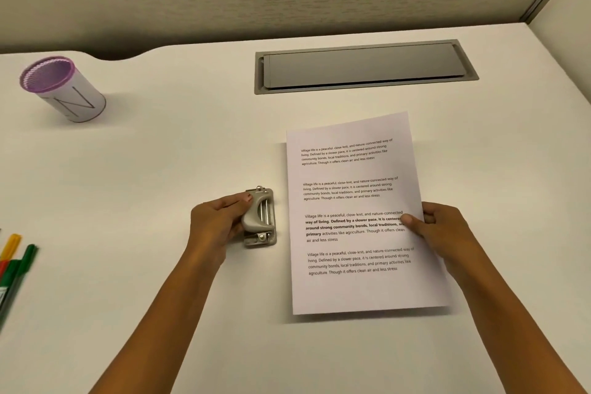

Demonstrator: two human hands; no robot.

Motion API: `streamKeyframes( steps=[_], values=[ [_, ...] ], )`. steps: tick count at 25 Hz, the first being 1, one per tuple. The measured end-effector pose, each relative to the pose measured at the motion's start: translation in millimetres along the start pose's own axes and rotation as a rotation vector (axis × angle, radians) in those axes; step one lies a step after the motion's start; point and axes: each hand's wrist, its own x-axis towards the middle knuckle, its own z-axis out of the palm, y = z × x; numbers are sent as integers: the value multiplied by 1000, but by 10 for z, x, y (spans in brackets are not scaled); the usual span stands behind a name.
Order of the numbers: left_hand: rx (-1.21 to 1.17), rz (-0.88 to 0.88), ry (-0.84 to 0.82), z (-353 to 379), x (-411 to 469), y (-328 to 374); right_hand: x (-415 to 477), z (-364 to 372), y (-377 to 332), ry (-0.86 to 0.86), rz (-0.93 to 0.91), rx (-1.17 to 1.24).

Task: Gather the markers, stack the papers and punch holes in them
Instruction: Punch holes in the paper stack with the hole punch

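Observation:
A stack of printed white papers (358,288) lies on the white desk, right of centre. My right hand (444,230) pinches its right edge, thumb on top of the sheet. A small grey metal hole punch (260,217) stands just left of the papers, a narrow gap between them. My left hand (217,221) grips the punch from its left side, thumb along its top. Several markers (14,265), yellow, red and green, lie at the far left edge, partly cut off by the frame.
A purple mesh pen cup (62,89) wrapped in white paper stands at the back left. A grey cable hatch (364,65) is set into the desk (160,163) behind the papers. A fabric partition wall runs along the back.

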Motion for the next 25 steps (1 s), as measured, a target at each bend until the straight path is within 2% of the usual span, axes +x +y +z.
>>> streamKeyframes(
  steps=[25],
  values=[
    [-37,-34,-27,26,45,-40,-94,434,-123,-42,-58,-121]
  ],
)
